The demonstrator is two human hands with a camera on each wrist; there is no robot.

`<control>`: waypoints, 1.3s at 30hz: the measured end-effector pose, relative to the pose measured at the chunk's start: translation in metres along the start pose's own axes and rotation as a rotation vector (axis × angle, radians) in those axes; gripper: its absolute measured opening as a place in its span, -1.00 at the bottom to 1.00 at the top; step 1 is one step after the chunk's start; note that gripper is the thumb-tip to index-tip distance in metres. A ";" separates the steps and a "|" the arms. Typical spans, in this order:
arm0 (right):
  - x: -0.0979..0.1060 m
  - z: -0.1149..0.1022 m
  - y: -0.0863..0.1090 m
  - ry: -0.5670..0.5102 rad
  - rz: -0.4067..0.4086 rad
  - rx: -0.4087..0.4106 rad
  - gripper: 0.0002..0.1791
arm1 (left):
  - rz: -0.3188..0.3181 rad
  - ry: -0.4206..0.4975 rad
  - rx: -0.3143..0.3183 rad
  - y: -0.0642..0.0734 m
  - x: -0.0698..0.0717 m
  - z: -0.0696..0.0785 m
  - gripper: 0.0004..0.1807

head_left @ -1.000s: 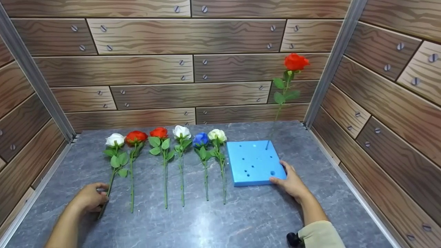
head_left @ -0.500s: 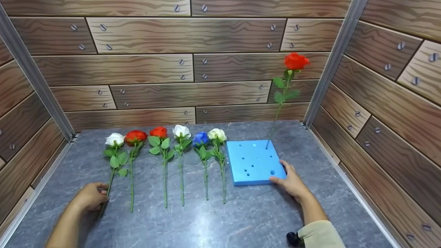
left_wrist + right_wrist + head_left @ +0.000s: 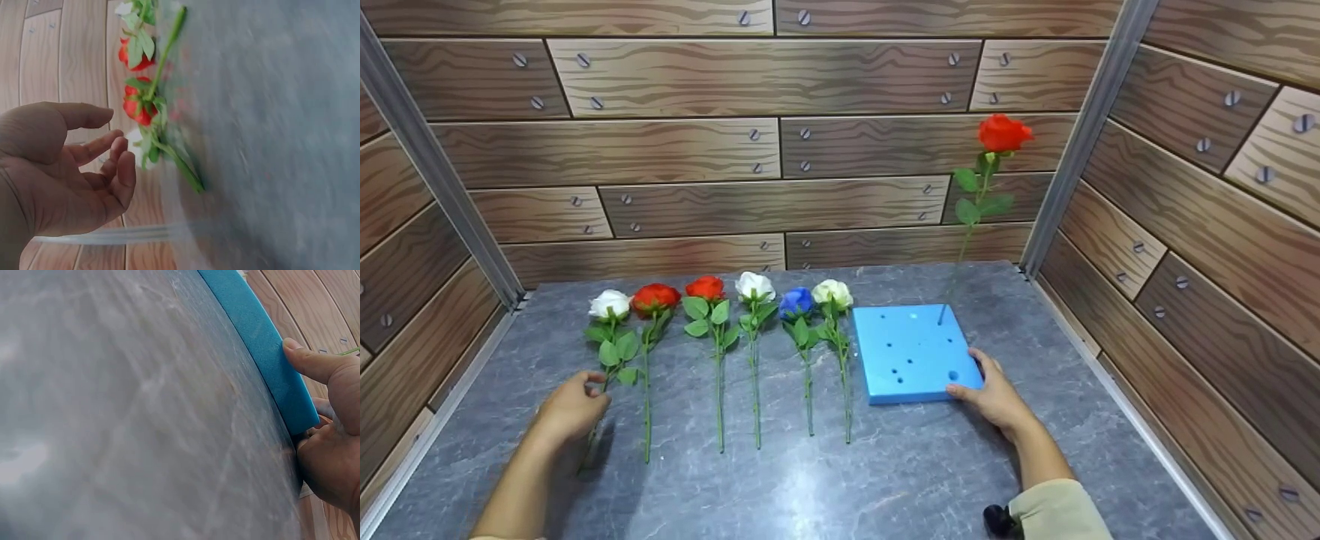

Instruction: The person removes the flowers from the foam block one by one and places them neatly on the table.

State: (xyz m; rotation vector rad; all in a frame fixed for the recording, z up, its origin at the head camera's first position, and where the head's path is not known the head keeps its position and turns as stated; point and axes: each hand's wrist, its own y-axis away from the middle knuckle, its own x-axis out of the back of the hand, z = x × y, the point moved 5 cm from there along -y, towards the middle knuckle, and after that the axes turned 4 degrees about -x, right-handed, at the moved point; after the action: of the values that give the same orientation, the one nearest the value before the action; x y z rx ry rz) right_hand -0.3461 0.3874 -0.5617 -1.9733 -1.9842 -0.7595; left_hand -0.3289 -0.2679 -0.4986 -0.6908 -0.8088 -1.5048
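Observation:
My left hand [image 3: 572, 409] hovers by the stem of the leftmost white rose [image 3: 610, 304], which lies on the grey table. In the left wrist view, thumb and loosely bent fingers [image 3: 90, 149] stand apart with nothing between them; the stem lies beyond them. At the right, my right hand [image 3: 997, 394] grips the near right corner of a blue foam block [image 3: 877, 352] with several holes. Its thumb presses the front side, as the right wrist view shows, and the other fingers wrap the right side. A red rose [image 3: 1005, 133] stands upright in the block's far right part.
Right of the white rose lie a red rose [image 3: 655, 298], another red rose [image 3: 706, 289], a white rose [image 3: 755, 287], a blue rose [image 3: 796, 303] and a cream rose [image 3: 832, 294], blooms away from me. Wood-patterned walls [image 3: 690, 150] enclose the table's back and sides.
My left hand has let go of the leftmost white rose's stem and moved up and slightly right along it. The right hand, block and roses have stayed in place.

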 end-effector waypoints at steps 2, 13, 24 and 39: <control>0.000 0.000 -0.001 -0.001 0.000 0.001 0.19 | 0.033 0.007 -0.027 0.000 0.000 0.007 -0.49; 0.001 0.001 -0.001 0.005 0.000 0.002 0.20 | 0.078 0.123 -0.111 0.002 -0.006 0.049 -0.58; 0.000 0.000 -0.001 -0.014 -0.011 -0.003 0.19 | 0.079 0.226 -0.124 0.001 -0.020 0.084 -0.55; 0.000 0.002 -0.001 0.002 0.020 0.011 0.18 | 0.063 0.225 -0.174 -0.011 -0.046 0.124 -0.63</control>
State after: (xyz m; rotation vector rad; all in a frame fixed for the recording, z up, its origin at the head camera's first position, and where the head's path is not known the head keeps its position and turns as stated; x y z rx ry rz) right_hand -0.3467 0.3888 -0.5631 -1.9821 -1.9604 -0.7439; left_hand -0.3404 -0.1396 -0.4652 -0.6542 -0.4851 -1.5749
